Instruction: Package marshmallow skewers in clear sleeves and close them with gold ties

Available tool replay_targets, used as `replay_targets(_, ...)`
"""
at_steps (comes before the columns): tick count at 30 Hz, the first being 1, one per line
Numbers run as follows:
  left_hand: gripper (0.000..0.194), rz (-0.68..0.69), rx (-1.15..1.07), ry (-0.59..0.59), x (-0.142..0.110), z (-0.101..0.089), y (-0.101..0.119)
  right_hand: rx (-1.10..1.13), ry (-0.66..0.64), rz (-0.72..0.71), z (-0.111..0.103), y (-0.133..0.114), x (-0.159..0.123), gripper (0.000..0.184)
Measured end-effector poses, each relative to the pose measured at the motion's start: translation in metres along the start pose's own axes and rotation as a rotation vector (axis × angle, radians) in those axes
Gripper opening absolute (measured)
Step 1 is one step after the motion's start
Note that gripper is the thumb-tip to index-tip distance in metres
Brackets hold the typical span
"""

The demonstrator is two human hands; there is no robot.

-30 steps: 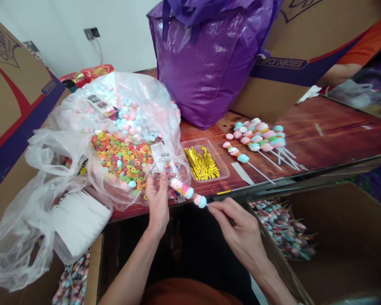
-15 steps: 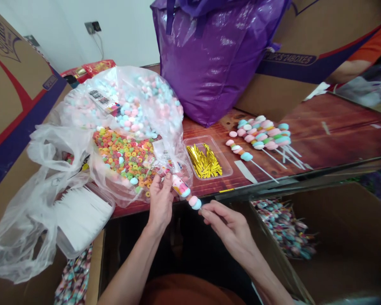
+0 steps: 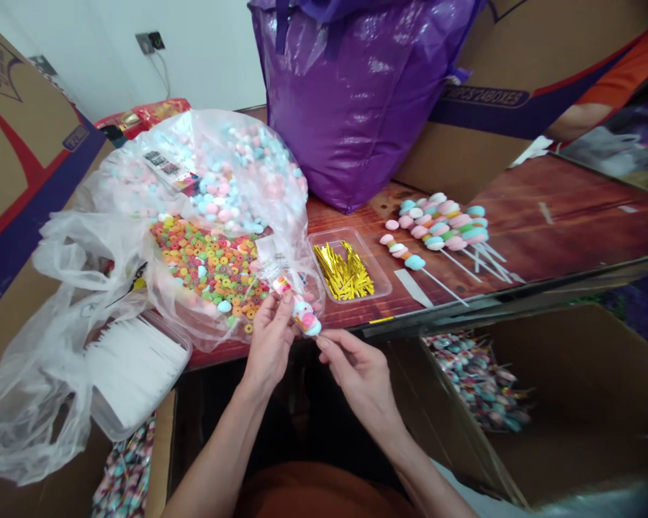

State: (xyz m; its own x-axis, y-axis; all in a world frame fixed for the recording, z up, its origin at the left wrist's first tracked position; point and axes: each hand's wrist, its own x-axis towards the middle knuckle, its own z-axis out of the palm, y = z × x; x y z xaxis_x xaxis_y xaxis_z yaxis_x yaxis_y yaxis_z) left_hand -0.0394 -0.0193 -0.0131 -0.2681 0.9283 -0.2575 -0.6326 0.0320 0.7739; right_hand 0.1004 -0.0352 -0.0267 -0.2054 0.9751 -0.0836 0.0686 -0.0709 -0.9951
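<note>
My left hand point(image 3: 270, 334) is closed around a small printed clear wrapper point(image 3: 282, 286). Inside that wrapper sits a marshmallow skewer point(image 3: 309, 322), its pink and blue pieces showing at the lower end. My right hand point(image 3: 353, 363) pinches the skewer's stick just below the blue marshmallow; the stick itself is mostly hidden by the fingers. Right behind the hands lies an open plastic bag of ring-shaped gummies point(image 3: 210, 266). A clear tray of gold twist ties point(image 3: 344, 272) stands beyond my right hand. Several finished-looking marshmallow skewers point(image 3: 446, 226) lie on the table to the right.
A purple bag point(image 3: 356, 101) and cardboard boxes point(image 3: 475, 137) stand at the back. White sticks point(image 3: 135, 367) fill a container at left. Below the table edge, an open carton point(image 3: 583, 388) holds wrapped skewers point(image 3: 478, 381). Another person's arm point(image 3: 583, 119) shows at far right.
My right hand has moved up and left, pushing the marshmallow skewer deeper into the wrapper. Marshmallows that stuck out below it are now mostly inside. The view has shifted slightly.
</note>
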Motion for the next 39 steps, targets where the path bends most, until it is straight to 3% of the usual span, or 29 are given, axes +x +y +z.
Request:
replay_targets(6, 0.039, 0.005, -0.006, 0.060, 0.000, 0.000, -0.002, -0.074, -0.075, 0.021, -0.003, 0.002, -0.008, 0.027)
replay_targets(12, 0.034, -0.045, 0.042, -0.038, -0.009, 0.005, -0.006, 0.071, 0.038, 0.029, 0.018, 0.000, 0.006, 0.042)
replay_targets(16, 0.035, -0.015, -0.007, 0.006, -0.007, 0.000, -0.001, 0.072, -0.108, 0.099, 0.010, -0.003, 0.002, 0.035)
replay_targets(19, 0.034, -0.018, 0.022, -0.026, -0.007, -0.004, -0.002, 0.067, -0.174, 0.151, 0.000, 0.001, -0.005, 0.034)
replay_targets(26, 0.035, -0.102, 0.032, 0.007, -0.016, -0.002, -0.007, 0.060, -0.141, 0.073, 0.008, 0.004, -0.005, 0.033)
replay_targets(30, 0.030, -0.162, -0.010, -0.046, -0.021, -0.001, -0.004, 0.050, -0.134, 0.029, 0.012, 0.000, -0.004, 0.032)
replay_targets(33, 0.024, -0.085, 0.062, -0.021, -0.027, 0.001, -0.006, 0.022, -0.124, -0.001, 0.016, -0.004, -0.002, 0.026)
replay_targets(35, 0.023, -0.036, 0.122, -0.034, -0.030, 0.002, -0.005, 0.075, -0.105, 0.042, 0.018, -0.008, 0.000, 0.033)
replay_targets(37, 0.022, -0.065, 0.114, -0.106, -0.033, 0.004, -0.002, 0.137, -0.142, 0.103, 0.018, -0.014, 0.004, 0.043)
replay_targets(39, 0.021, -0.094, 0.032, -0.154, -0.033, 0.006, 0.004, 0.037, -0.272, 0.068, 0.011, -0.024, 0.011, 0.043)
